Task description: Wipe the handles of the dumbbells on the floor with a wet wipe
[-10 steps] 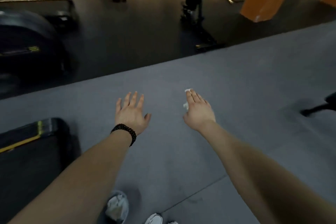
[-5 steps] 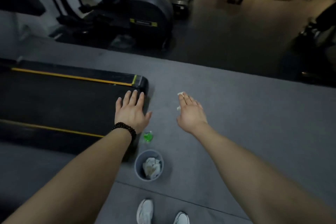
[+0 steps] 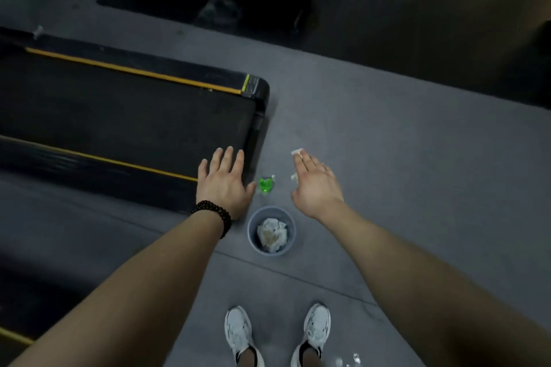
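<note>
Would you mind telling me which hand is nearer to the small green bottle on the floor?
Left. The left hand has its thumb almost beside the green bottle in the picture; the right hand, with a white wipe, hangs farther to the bottle's right.

Your left hand [image 3: 224, 185] hangs flat, fingers spread, at mid-frame over the treadmill [image 3: 128, 116] end. Your right hand [image 3: 317, 188] pinches a white wipe [image 3: 297, 152]. Between them lies a green object [image 3: 266, 185]; just below stands a bin [image 3: 271, 231] holding crumpled paper.

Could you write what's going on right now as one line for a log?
right hand: holds wipe | left hand: open, empty | bin: crumpled paper inside | dumbbells: not visible
</note>
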Action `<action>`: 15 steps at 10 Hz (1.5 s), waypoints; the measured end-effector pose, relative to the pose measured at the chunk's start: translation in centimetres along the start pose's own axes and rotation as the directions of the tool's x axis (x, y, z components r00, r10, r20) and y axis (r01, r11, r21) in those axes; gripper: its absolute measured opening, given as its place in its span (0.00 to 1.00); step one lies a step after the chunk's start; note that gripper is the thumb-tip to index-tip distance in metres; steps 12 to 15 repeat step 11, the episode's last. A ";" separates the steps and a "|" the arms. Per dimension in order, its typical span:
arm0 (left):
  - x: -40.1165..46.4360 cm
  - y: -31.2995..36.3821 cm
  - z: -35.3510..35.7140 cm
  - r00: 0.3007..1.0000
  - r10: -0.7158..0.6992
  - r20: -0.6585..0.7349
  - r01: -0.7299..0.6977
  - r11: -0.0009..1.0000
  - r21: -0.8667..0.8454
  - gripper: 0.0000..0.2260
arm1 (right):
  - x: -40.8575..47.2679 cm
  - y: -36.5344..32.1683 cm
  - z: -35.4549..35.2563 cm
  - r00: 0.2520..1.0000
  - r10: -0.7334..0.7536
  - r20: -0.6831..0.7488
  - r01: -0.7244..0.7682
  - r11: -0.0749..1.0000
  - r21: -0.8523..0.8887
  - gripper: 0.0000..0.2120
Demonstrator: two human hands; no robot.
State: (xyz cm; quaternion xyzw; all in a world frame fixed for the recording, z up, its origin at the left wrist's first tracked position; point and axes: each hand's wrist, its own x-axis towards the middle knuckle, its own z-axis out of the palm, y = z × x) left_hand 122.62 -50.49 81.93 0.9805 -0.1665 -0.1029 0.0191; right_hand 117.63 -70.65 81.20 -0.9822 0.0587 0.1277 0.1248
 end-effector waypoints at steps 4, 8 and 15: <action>3.4 -3.5 27.7 0.982 0.024 0.188 -0.021 1.000 -0.017 0.35 | 6.1 5.2 27.1 0.975 -0.065 0.214 0.063 0.998 0.016 0.41; 2.1 -5.5 43.3 0.950 -0.006 0.311 0.025 0.998 -0.058 0.36 | 9.8 6.8 43.3 0.932 -0.122 0.340 0.090 0.990 0.108 0.38; 2.7 -5.6 42.8 0.956 0.056 0.289 -0.043 0.998 -0.052 0.36 | 10.1 5.9 42.6 0.903 -0.050 0.426 -0.001 0.993 0.117 0.38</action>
